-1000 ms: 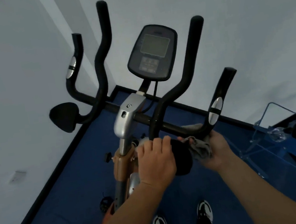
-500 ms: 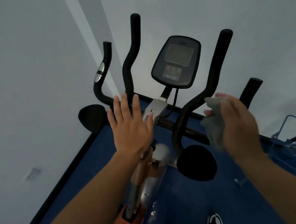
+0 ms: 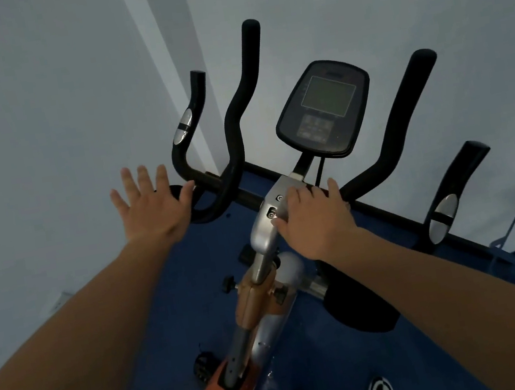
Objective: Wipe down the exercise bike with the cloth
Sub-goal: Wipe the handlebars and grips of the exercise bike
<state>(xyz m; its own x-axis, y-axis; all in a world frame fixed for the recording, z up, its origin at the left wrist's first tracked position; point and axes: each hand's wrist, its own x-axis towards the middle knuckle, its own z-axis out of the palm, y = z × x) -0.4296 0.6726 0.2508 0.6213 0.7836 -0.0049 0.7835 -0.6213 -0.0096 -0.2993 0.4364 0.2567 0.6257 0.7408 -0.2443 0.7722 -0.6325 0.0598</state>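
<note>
Bike [image 3: 267, 297] fills the middle of the view, standing on blue floor [image 3: 311, 371] against pale walls; its frame looks heavy and rigid, so it should stay put under wiping pressure. Handlebars [image 3: 245, 102] and console [image 3: 323, 110] rise at the far end, the screen likely the delicate part. Left hand [image 3: 153, 208] hangs spread flat with straight fingers near the left grip, holding nothing. Right hand [image 3: 312, 220] lies curled over the silver stem housing [image 3: 263, 231]; the cloth is not visible, perhaps under that palm, soft and easily bunched
</note>
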